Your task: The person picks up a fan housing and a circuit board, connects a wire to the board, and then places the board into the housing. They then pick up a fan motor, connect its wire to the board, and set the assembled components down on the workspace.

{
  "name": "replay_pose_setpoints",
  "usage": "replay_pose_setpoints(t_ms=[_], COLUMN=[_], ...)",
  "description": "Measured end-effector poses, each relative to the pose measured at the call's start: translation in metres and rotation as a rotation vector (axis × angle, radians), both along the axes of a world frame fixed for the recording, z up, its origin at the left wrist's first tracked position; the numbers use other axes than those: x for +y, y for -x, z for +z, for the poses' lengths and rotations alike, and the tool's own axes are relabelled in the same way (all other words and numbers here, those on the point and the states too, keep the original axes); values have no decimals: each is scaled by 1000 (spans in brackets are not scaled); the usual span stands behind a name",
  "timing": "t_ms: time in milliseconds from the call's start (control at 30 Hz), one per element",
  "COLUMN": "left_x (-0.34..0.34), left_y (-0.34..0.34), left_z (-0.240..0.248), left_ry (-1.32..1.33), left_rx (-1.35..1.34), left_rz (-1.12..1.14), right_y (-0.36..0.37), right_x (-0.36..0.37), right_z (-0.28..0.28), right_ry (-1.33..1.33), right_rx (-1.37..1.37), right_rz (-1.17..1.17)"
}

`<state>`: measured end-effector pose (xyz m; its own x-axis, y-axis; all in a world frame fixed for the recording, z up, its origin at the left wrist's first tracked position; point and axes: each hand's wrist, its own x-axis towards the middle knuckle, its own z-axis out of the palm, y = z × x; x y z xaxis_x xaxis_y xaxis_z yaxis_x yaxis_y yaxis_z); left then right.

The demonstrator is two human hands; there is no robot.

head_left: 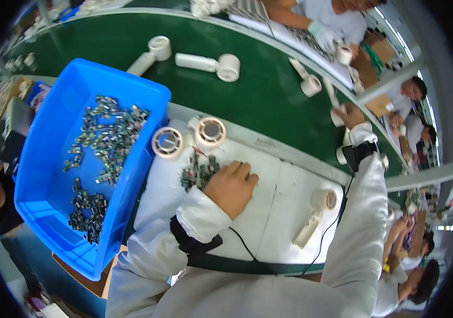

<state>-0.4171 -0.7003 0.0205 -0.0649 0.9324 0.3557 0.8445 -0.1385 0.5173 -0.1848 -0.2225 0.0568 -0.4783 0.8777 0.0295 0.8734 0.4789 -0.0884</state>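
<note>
1 blue bin (147, 159) left, 3 fans (210, 133) on my mat (269, 212). Left hand (232, 188) at boards (199, 172), right hand (350, 115) at belt fan (336, 117); can't tell grips.

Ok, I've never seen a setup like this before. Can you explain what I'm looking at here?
There's no machine: these are a person's bare hands, seen by a wide fisheye camera worn on the head and looking down, so straight edges bend. A white mat lies in front, with a blue bin of small circuit boards on its left. The left hand is at a heap of similar boards on the mat; whether it holds one is hidden. Two round fan heads sit beyond the heap, and a pale handheld fan lies farther right. The right hand is stretched over the green surface, at another pale fan; its grip is unclear.
</note>
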Motion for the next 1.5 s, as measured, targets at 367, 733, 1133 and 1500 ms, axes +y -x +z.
replay_pose_setpoints(t_ms=[367, 733, 1133, 1500], left_x=[-9, -6, 1, -9], left_y=[1, 9, -12, -16], left_z=[5, -13, -14, -15], left_ry=[50, -2, -205, 9], left_rx=[-10, -4, -280, 124], left_rz=[-20, 20, 44, -182], right_y=[-24, -74, -27, -15], right_x=[-354, -391, -384, -409], right_z=[20, 48, 19, 12], right_ry=[418, 217, -290, 132], right_rx=[400, 270, 55, 271], right_rz=[159, 394, 705, 304])
